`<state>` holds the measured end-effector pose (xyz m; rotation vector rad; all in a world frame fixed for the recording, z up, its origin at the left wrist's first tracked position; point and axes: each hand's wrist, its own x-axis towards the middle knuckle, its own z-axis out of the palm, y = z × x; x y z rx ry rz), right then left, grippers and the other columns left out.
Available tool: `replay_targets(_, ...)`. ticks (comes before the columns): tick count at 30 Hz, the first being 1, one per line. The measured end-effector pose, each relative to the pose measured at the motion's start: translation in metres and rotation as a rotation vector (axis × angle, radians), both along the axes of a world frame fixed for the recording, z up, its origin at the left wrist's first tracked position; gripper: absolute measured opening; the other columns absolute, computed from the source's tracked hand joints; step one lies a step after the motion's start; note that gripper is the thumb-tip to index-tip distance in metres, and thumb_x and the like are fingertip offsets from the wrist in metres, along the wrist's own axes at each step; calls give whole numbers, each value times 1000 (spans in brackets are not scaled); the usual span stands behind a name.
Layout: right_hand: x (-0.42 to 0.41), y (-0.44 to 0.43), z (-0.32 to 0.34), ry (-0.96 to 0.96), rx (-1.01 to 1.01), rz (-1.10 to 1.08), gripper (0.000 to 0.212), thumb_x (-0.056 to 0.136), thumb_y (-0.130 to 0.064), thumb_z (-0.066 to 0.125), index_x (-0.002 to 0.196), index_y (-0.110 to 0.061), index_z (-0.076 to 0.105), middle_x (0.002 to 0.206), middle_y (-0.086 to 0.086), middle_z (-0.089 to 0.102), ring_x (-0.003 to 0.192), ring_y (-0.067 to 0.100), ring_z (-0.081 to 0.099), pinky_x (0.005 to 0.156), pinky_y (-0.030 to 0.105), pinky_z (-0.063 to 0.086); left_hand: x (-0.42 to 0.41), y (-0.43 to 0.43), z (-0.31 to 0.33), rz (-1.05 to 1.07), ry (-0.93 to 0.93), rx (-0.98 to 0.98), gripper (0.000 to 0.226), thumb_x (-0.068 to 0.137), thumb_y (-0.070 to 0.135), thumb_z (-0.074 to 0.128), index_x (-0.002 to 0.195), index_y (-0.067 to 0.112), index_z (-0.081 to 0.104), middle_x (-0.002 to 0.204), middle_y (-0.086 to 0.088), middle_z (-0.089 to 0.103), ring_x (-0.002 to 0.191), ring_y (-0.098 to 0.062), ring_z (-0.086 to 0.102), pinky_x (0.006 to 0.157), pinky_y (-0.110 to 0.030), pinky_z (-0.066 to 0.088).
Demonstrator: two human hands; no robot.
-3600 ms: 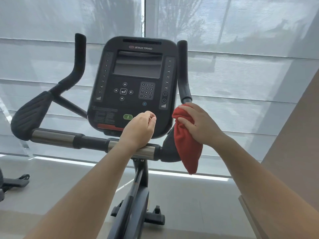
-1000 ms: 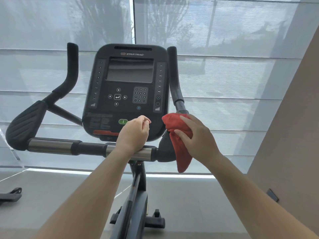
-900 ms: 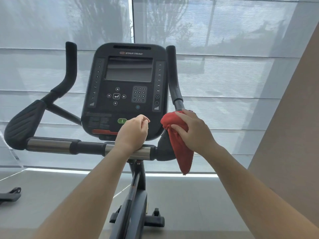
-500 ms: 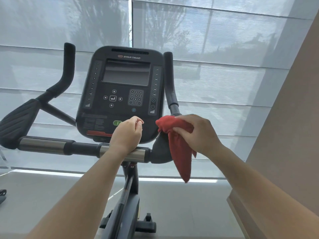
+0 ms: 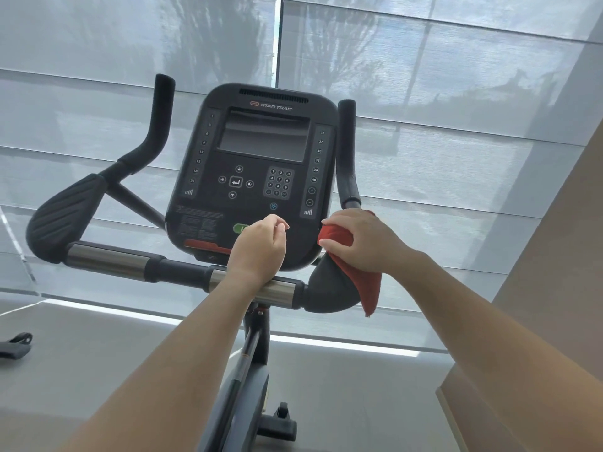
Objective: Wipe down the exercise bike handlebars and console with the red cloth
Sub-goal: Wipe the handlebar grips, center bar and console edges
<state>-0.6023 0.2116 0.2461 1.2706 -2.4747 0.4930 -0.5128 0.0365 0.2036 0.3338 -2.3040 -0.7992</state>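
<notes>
The black console of the exercise bike faces me, with a dark screen and keypad. Its handlebars run across below it, with chrome sections and black upright grips on both sides. My right hand is closed on the red cloth and presses it against the right elbow pad, at the base of the right upright grip. The cloth's tail hangs down beside the pad. My left hand is a loose fist, its wrist resting on the chrome bar just below the console.
The bike's centre post drops to the grey floor between my arms. A beige wall stands close on the right. Windows with translucent blinds fill the background. A black foot of another machine lies at the far left.
My right hand has slid the red cloth up and onto the top of the right elbow pad, so less cloth hangs loose. My left hand has stayed on the bar.
</notes>
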Motion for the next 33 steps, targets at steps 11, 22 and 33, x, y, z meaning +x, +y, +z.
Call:
replay_targets(11, 12, 8, -16, 17, -52, 238, 18, 87, -38, 52, 98, -30, 65, 102, -17, 60, 102, 1, 48, 99, 27, 31, 2, 1, 1, 11, 1, 18, 25, 97, 21, 35, 100, 17, 59, 91, -2, 67, 85, -21, 59, 77, -38, 47)
replay_targets(22, 25, -1, -17, 38, -22, 306, 19, 92, -28, 48, 87, -27, 67, 90, -15, 65, 89, 3, 55, 91, 26, 37, 2, 0, 1, 17, -6, 31, 25, 97, 21, 34, 100, 17, 59, 90, -1, 67, 85, -20, 59, 77, -38, 48)
replay_targets(33, 26, 5, -26, 47, -116, 203, 22, 93, -36, 42, 100, -34, 63, 105, -18, 60, 104, 2, 48, 98, 32, 36, 5, 1, 3, 19, -4, 31, 25, 98, 20, 34, 100, 17, 59, 86, 3, 67, 80, -17, 59, 75, -33, 46)
